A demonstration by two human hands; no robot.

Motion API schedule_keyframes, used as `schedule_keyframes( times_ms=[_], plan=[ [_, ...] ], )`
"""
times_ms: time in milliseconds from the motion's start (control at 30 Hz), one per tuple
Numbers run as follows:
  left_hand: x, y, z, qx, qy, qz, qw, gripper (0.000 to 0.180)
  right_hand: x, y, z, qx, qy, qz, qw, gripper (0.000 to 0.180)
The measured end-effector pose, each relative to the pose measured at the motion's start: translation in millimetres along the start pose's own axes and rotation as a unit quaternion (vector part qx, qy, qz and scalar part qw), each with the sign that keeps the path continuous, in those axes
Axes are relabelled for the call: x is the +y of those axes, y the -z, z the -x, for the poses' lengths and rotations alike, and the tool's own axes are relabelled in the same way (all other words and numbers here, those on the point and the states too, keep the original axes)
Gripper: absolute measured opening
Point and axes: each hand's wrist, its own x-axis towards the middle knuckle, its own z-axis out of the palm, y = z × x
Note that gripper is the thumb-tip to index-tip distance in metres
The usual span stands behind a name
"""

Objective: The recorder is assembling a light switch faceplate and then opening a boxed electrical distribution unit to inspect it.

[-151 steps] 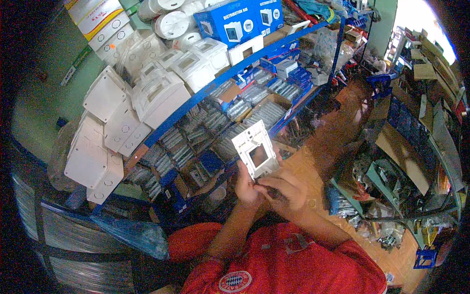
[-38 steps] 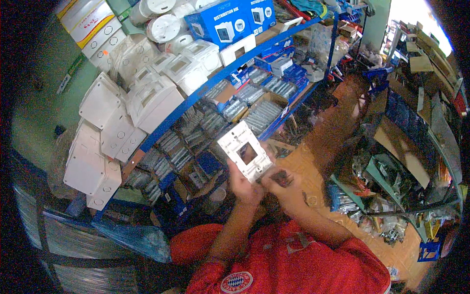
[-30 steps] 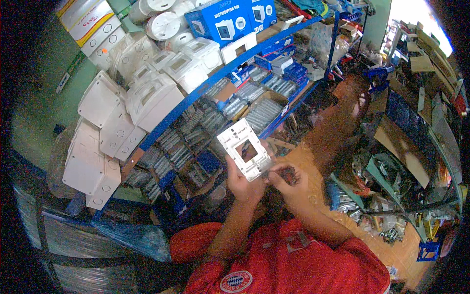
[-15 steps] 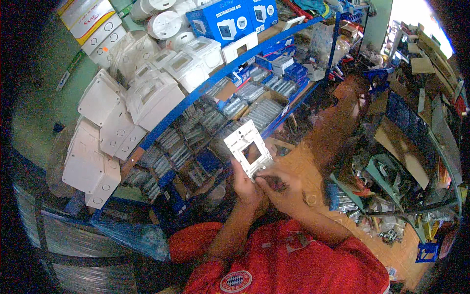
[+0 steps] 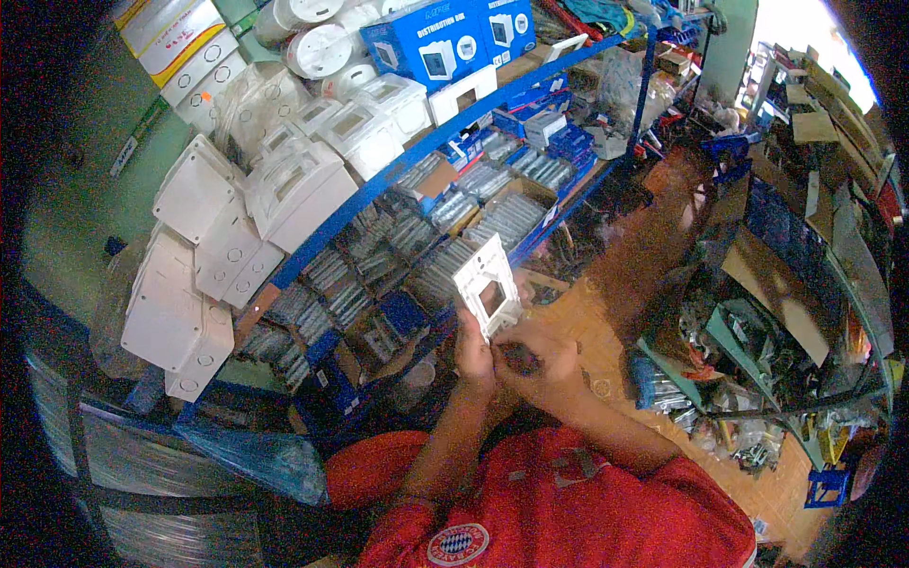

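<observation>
A white plastic frame (image 5: 502, 277) with a squarish opening is held up in front of me, tilted, above the lower shelf. My left hand (image 5: 473, 352) grips it by its lower end, the thumb along the left edge and fingertips apparently behind. Close against the bottom edge is my right hand (image 5: 544, 355), its fingers curled in. A dark patch shows in the right palm; whether it is an object or shadow is unclear. The fingertips of that hand are partly hidden.
A blue-edged shelf (image 5: 341, 201) runs across, carrying white enclosure boxes (image 5: 298, 194) and blue cartons (image 5: 431, 47). Below lie bundles of grey metallic-looking pieces (image 5: 511, 218). At right, a rack (image 5: 757, 350) holds cardboard and loose parts beside the tiled floor (image 5: 597, 327).
The white frame has turned more edge-on and shifted slightly right. My right hand has moved slightly down, its fingers curling in, and the dark patch in its palm shows more.
</observation>
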Motion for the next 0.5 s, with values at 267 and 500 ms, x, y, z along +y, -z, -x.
schedule_keyframes(
  times_ms=[267, 500],
  plan=[
    [9, -4, -6, -0.045, 0.013, 0.088, 0.995, 0.085, -15, 25, 3, -0.050, -0.046, -0.070, 0.995, 0.019],
    [17, -21, -1, -0.011, 0.021, 0.127, 0.992, 0.077, 0, 12, 12, 0.025, -0.082, -0.101, 0.991, 0.020]
  ],
)
